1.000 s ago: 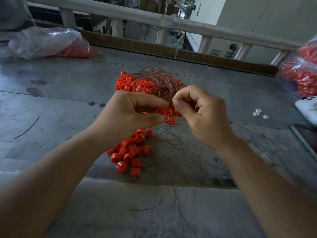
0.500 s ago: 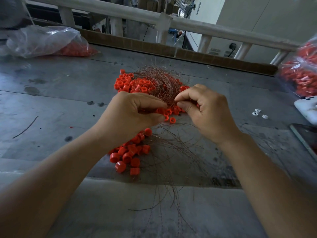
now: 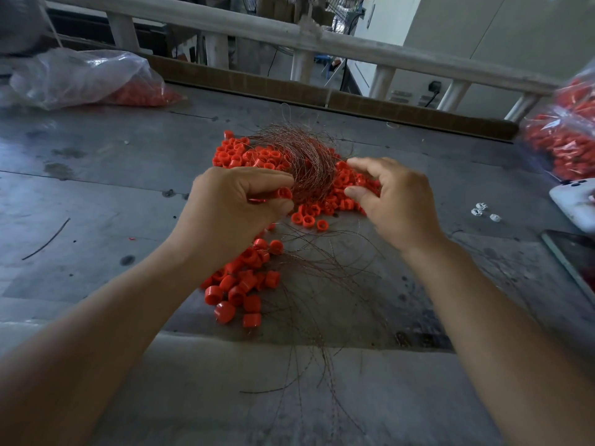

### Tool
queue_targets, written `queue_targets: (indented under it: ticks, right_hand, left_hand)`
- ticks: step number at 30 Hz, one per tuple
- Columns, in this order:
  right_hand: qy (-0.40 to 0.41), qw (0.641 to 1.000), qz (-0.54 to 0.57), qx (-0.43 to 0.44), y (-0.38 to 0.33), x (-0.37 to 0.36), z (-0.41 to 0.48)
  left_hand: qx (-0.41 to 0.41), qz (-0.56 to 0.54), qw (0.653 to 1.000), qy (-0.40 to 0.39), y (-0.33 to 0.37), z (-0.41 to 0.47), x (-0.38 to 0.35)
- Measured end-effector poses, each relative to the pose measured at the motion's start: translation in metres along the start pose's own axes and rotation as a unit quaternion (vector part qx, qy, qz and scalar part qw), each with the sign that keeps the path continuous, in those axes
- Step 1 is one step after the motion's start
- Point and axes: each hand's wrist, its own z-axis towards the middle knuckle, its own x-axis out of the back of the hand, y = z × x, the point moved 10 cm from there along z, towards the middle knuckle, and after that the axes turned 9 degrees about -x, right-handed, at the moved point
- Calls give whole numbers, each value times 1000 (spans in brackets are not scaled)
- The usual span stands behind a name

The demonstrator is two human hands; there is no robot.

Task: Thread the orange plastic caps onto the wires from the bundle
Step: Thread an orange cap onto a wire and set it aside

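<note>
Head view, one entry.

Left hand [image 3: 235, 207]: grip clamped on one short orange plastic cap [image 3: 285, 193], pinched between thumb and forefinger. Its open end faces the bundle of thin copper-coloured wires [image 3: 306, 159]. The cap sits just beside the near edge of the bundle. Whether a strand already runs through it I cannot tell; the wires are too fine.

Right hand [image 3: 396, 201]: grip apart, thumb and forefinger spread, the other fingers loosely curved. It hovers over the far heap of loose orange caps [image 3: 244, 156], just right of the bundle. No wire can be made out in it.

Change: half a second ago the right thumb and forefinger were pinched together, close against the left fingertips at the cap. That hand has since drawn off to the right and opened. The left hand and its cap have hardly shifted.

Reading (judgement): one threading pass has ended or the wire end slipped, and the right hand is going for a fresh strand. The next move calls for isolating a single wire from the tangle. The risk is dragging several out at once.

Elsewhere: a near cluster of orange caps [image 3: 241, 291] lies by the left wrist, with stray loose wires [image 3: 322, 284] fanned across the grey metal desk [image 3: 96, 188].
</note>
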Motion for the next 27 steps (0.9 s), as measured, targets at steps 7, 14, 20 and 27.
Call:
queue_targets:
  ticks: [7, 14, 20, 27]
  right_hand:
    - [-51, 998, -11, -40, 14, -12, 1]
    - [-109, 992, -11, -56, 23, -25, 0]
    - [93, 987, 128, -17, 9, 30, -1]
    - [117, 930, 319, -140, 36, 48, -2]
  left_hand:
    - [15, -69, 992, 101, 3, -1, 21]
    - [43, -152, 973, 168, -1, -6, 36]
    - [37, -126, 986, 106, 0, -3, 20]
    - [25, -130, 988, 79, 2, -2, 15]
